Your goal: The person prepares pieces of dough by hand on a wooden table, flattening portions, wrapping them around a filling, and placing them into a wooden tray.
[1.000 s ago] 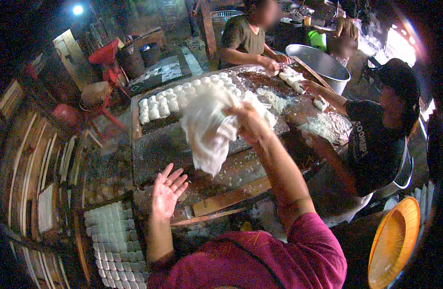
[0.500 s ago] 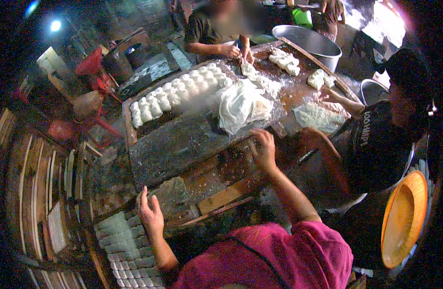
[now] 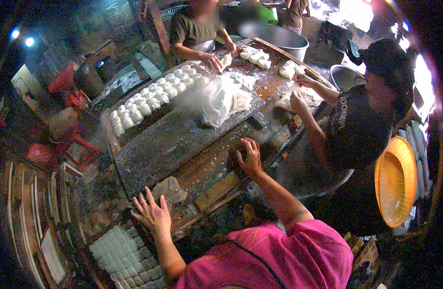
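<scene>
My left hand (image 3: 155,213) is open with its fingers spread, at the near left corner of the wooden table. Beside it is a flat greyish slab (image 3: 169,190). My right hand (image 3: 250,158) is also open and holds nothing, low over the table's near side; whether it touches the wood I cannot tell. Ahead of both hands stretches a dark floured board (image 3: 159,139). Rows of white dough balls (image 3: 156,96) lie beyond it. A crumpled white cloth or plastic sheet (image 3: 219,103) covers something near the middle.
Across the table a co-worker's hand (image 3: 211,62) handles dough. Another co-worker at the right grips a clear bag (image 3: 289,98). Dough pieces (image 3: 256,57) lie at the far side. A tray of pale blocks (image 3: 127,255) is at lower left, an orange basin (image 3: 396,183) at right.
The view has shifted. My left hand's fingers have spread wider, and my right hand is lower against the table. The co-worker at the right has brought both hands to the clear bag.
</scene>
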Tool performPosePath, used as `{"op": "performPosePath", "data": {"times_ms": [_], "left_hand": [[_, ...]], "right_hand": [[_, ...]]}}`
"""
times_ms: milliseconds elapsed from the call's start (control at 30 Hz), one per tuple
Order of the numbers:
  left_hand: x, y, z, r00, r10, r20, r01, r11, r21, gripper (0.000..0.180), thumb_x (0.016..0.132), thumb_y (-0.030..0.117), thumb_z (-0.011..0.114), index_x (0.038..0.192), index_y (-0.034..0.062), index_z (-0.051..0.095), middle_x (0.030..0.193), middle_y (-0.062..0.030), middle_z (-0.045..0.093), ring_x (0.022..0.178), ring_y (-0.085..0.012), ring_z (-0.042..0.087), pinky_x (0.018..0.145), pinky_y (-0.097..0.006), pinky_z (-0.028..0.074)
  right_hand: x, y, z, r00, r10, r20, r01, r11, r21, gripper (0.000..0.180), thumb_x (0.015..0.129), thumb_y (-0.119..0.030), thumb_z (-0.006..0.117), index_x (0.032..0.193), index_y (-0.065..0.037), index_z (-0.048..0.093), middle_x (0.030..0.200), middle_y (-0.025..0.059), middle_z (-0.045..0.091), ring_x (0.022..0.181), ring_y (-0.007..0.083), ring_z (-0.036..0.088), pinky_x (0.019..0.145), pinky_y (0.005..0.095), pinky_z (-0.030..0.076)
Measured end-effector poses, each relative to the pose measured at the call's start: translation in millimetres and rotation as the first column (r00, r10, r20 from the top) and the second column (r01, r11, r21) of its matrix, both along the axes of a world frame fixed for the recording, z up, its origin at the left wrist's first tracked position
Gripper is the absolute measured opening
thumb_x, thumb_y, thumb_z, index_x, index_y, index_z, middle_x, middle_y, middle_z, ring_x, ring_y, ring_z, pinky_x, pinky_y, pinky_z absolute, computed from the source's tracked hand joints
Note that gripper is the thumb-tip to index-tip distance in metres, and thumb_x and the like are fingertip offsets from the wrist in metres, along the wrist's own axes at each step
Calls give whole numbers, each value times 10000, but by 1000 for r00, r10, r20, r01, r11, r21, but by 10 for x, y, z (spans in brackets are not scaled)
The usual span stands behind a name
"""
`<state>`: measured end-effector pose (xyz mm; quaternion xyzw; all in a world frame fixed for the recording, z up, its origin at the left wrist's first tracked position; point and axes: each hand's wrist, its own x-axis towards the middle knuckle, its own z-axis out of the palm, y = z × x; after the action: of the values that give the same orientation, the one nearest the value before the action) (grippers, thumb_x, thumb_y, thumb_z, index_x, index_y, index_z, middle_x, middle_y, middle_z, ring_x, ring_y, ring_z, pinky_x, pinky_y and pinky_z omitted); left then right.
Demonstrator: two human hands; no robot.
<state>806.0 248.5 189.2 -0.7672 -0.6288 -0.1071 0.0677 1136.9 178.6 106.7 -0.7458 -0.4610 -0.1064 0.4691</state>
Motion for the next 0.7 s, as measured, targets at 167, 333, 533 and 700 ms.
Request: {"op": "performPosePath", "data": {"times_ms": [167, 333, 533, 700], "left_hand": [[-57, 31, -67, 1000, -30, -7, 30, 999, 28, 546, 866, 441, 419, 1330, 170, 325, 1322, -132, 361, 1280, -311, 233, 986, -611, 138], [-65, 49, -67, 999, -36, -1, 36, 997, 65, 525, 866, 430, 425, 1311, 162, 352, 1282, -124, 388, 1262, -318, 258, 972, -617, 170], [-72, 75, -125, 1000, -30, -2, 30, 995, 94, 527, 864, 429, 430, 1307, 151, 355, 1265, -119, 400, 1257, -318, 264, 968, -618, 173], [-43, 56, -121, 997, -52, 52, 49, 997, 57, 536, 857, 442, 435, 1311, 167, 357, 1282, -123, 417, 1268, -314, 257, 991, -617, 99]], "right_hand": [[6, -16, -53, 998, -52, 40, 55, 996, -68, 446, 710, -160, 599, 1116, -34, 465, 1126, 177, 478, 1053, 361, 424, 914, 426, 363], [-10, 8, -60, 994, -71, 78, 76, 994, -72, 427, 705, -160, 611, 1093, -35, 486, 1111, 164, 486, 1052, 349, 433, 917, 419, 369], [4, 38, -105, 995, -80, 60, 82, 996, -36, 367, 708, -107, 609, 1057, -49, 513, 1070, 140, 514, 1025, 334, 457, 891, 400, 391], [-73, -54, 64, 979, -137, -148, 163, 970, 180, 687, 698, -26, 615, 1300, -30, 285, 1201, 171, 417, 1115, 310, 407, 960, 370, 330]]}}
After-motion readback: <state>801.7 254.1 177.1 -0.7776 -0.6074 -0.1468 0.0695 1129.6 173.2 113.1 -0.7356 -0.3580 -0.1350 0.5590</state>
